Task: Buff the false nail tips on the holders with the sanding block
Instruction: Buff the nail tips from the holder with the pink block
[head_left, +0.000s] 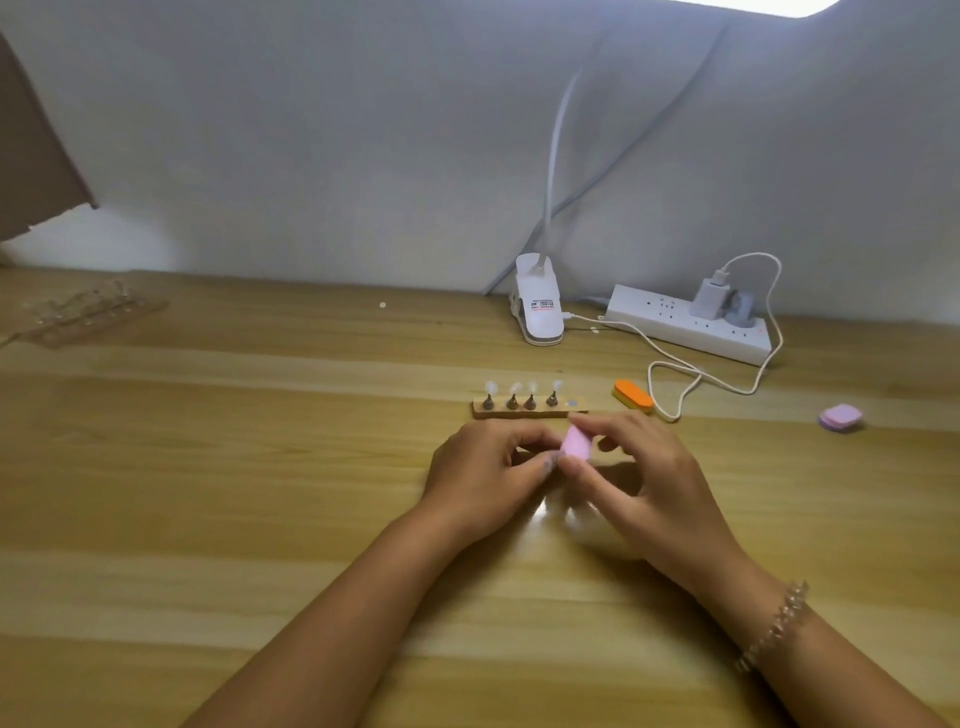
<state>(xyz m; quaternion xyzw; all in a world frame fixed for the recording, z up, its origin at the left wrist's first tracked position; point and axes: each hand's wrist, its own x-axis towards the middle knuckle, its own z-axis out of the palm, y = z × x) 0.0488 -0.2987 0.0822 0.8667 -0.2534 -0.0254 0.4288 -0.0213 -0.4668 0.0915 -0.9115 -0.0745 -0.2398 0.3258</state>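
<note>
A wooden holder base (530, 413) lies on the table with several small metal stands, each carrying a clear false nail tip (515, 388); its rightmost spot shows only a grey dot. Just in front of it, my right hand (639, 473) pinches a small pink sanding block (576, 444) between thumb and fingers. My left hand (488, 473) has its fingers curled against the block's left edge, holding something small that is hidden by the fingers and the block.
An orange sanding block (632, 396) lies right of the holder. Another pink block (840, 417) sits far right. A white lamp clamp (540, 306), power strip (685, 325) and looping white cable (691, 384) stand behind. Clear plastic pieces (78, 312) lie far left.
</note>
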